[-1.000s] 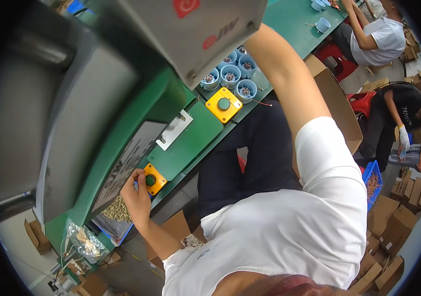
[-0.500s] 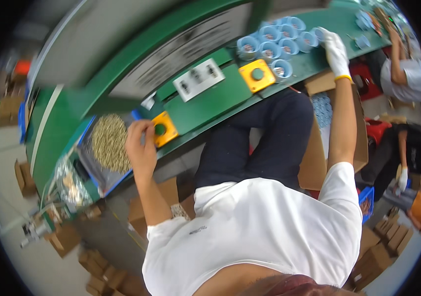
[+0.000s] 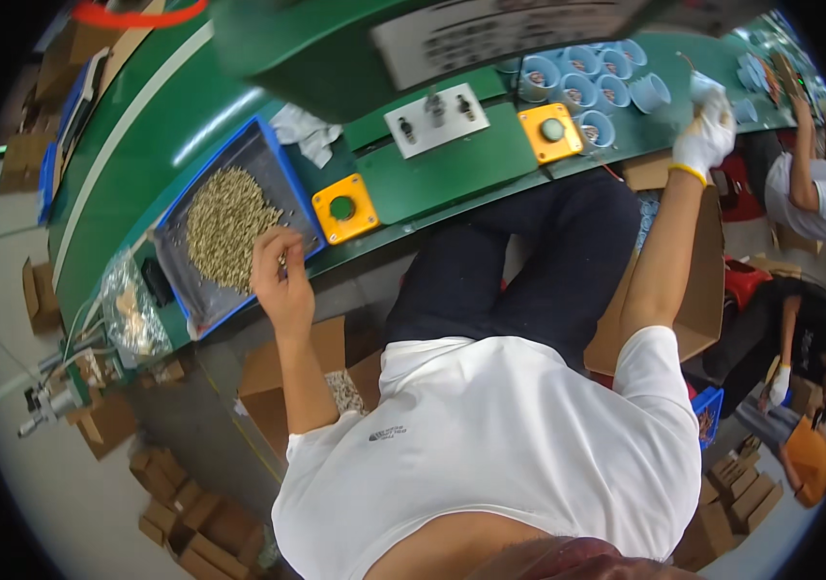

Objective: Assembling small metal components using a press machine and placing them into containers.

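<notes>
My bare left hand (image 3: 282, 275) is over the near right edge of a blue-rimmed tray (image 3: 295, 164). Its fingers are bent inward, and whatever they pinch is too small to make out. Inside the tray lies a heap of small brass-coloured metal parts (image 3: 224, 227). Out to the far right, my right hand (image 3: 706, 140), in a white glove with a yellow cuff, grips a light blue cup (image 3: 705, 86). To its left another light blue cup (image 3: 651, 93) leans on the bench, beside a cluster of similar cups (image 3: 579, 92) with small coppery pieces inside.
A green machine with a metal fixture plate (image 3: 435, 120) stands before me, flanked by yellow button boxes (image 3: 344, 208) (image 3: 550, 132). A crumpled white cloth (image 3: 307, 133) lies behind the tray. Open cardboard boxes (image 3: 698, 290) sit below the bench. Co-workers (image 3: 810, 174) are at the right.
My right hand has moved right, away from the cup cluster, and a light blue cup is now in its grip. My left hand stays near the tray. The whole view has shifted.
</notes>
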Tool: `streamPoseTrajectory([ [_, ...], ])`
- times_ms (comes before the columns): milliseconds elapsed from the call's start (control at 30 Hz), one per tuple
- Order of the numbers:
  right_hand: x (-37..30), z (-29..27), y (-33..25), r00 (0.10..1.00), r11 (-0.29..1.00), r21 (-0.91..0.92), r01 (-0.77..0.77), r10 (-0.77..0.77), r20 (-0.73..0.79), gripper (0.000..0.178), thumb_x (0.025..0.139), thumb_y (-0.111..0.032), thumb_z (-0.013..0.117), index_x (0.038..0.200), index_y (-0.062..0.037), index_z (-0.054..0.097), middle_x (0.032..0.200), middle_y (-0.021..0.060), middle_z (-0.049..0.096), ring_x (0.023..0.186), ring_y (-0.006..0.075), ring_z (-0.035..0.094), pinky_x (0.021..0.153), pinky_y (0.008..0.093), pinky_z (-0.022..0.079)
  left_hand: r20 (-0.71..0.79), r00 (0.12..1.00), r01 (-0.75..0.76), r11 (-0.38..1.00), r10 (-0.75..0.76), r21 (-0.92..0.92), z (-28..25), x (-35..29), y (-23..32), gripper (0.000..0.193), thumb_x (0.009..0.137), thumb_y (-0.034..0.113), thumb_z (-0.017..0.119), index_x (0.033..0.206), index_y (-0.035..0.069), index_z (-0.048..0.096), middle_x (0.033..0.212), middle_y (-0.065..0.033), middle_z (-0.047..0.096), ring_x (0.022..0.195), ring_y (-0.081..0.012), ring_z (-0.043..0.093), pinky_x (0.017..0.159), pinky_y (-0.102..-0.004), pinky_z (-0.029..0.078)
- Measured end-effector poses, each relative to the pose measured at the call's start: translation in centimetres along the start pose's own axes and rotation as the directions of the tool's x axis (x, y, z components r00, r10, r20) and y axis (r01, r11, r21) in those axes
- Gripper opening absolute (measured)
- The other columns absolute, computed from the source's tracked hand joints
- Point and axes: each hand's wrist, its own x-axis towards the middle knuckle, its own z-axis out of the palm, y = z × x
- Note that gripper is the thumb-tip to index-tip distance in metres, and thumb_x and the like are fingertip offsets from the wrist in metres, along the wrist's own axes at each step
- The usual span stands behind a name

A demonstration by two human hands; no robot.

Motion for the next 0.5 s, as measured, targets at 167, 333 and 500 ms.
streamPoseTrajectory([
  [167, -18.6, 11.6, -15.5, 0.853, 0.988, 0.154, 0.01, -0.089, 0.515, 0.06, 0.096, -0.003, 0.083, 0.148, 0.0026, 0.053, 0.119, 0.0119, 0.075, 0.099, 0.0187, 0.076, 0.091, 0.0329, 0.061, -0.083, 0.996, 0.0, 0.994, -0.009, -0.109, 2.3, 0.6, 0.9, 0.008, 0.106, -0.002, 0.069, 0.112, -0.005, 0.072, 0.112, -0.0118, 0.073, 0.103, -0.0198, 0.069, 0.093, -0.0312, 0.055],
  [333, -25.3, 16.7, -18.6, 0.684, 0.98, 0.104, 0.172, -0.195, 0.703, 0.053, 0.083, -0.017, 0.096, 0.128, -0.003, 0.071, 0.11, 0.0072, 0.078, 0.091, 0.018, 0.077, 0.082, 0.0329, 0.06, -0.015, 0.996, -0.09, 0.996, 0.09, -0.018, 5.4, 2.8, 3.2, 0.01, 0.104, -0.001, 0.072, 0.113, -0.005, 0.075, 0.108, -0.013, 0.076, 0.098, -0.0207, 0.072, 0.089, -0.0319, 0.057],
  [500, -25.9, 16.9, -17.6, 0.611, 0.909, 0.008, 0.418, -0.288, 0.737, 0.068, 0.073, -0.032, 0.1, 0.129, -0.0047, 0.073, 0.117, 0.012, 0.079, 0.099, 0.0345, 0.078, 0.087, 0.0399, 0.062, -0.044, 0.987, -0.153, 0.988, 0.154, 0.029, 6.0, 3.0, 3.1, 0.008, 0.103, 0.0, 0.074, 0.108, -0.005, 0.077, 0.106, -0.0157, 0.077, 0.093, -0.0246, 0.074, 0.085, -0.0338, 0.059],
])
